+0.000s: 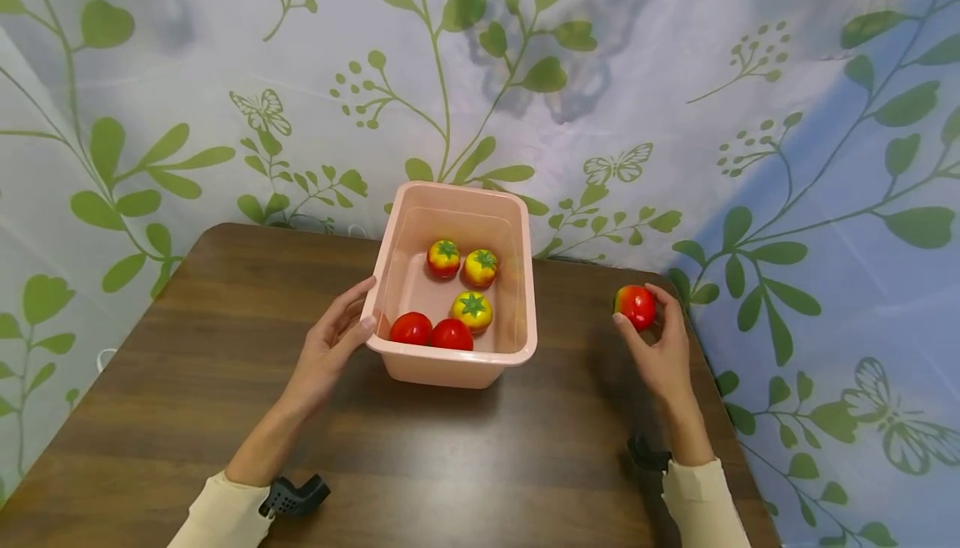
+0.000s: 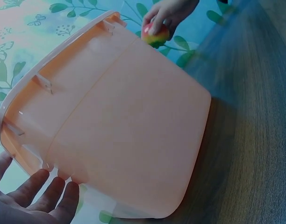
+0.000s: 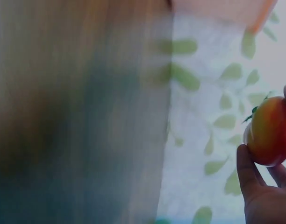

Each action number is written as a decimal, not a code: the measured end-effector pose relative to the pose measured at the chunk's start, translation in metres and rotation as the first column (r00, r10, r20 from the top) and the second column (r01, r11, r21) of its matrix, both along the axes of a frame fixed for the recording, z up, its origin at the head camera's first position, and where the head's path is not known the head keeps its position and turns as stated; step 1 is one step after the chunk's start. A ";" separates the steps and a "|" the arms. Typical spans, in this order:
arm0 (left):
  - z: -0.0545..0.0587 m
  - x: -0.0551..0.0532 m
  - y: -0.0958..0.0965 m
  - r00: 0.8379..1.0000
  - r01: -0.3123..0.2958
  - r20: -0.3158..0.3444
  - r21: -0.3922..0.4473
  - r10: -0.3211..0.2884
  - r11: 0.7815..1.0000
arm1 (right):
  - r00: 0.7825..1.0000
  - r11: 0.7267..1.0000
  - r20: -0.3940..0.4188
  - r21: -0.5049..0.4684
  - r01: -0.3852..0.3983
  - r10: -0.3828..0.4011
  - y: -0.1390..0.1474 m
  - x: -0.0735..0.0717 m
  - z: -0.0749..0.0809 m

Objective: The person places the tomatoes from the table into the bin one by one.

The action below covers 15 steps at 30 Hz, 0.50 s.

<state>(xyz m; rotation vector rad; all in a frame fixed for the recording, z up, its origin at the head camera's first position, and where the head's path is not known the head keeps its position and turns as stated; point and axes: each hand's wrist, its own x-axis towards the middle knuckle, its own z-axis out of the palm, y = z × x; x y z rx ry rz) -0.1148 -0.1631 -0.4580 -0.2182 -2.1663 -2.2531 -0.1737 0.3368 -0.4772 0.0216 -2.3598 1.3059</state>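
A pink plastic bin (image 1: 453, 369) stands in the middle of the table, with several toy tomatoes inside. Three show yellow tops and green leaves, like the toy tomato (image 1: 472, 311) near the bin's centre; two lie with plain red sides up by the near wall, one being the red toy tomato (image 1: 410, 329). My left hand (image 1: 330, 344) grips the bin's left rim, thumb over the edge and fingers (image 2: 54, 191) against the outer wall. Over the table's right side, my right hand (image 1: 663, 348) holds another toy tomato (image 1: 636, 307) between thumb and fingers, apart from the bin.
The brown wooden table (image 1: 442, 465) ends at the back and right against a pale cloth (image 1: 300, 156) printed with green leaves and butterflies. A dark wrist mount (image 1: 298, 495) sticks out beside the left sleeve, and another mount (image 1: 647, 453) beside the right.
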 end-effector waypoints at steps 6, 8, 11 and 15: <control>-0.002 0.001 0.001 1.000 0.000 0.003 0.005 0.000 1.000 | 0.993 0.990 0.033 -0.091 -0.108 0.112 -0.023 0.037 0.004; -0.002 0.001 0.001 1.000 -0.001 -0.001 0.009 0.001 1.000 | 0.991 0.986 0.027 -0.108 -0.128 0.132 -0.028 0.044 0.004; -0.002 0.000 0.001 1.000 -0.001 -0.001 0.010 0.001 1.000 | 0.989 0.983 0.025 -0.122 -0.139 0.143 -0.030 0.048 0.005; -0.002 0.000 0.000 1.000 0.003 0.009 0.007 -0.003 1.000 | 0.990 0.984 0.040 -0.125 -0.127 0.133 -0.029 0.050 0.004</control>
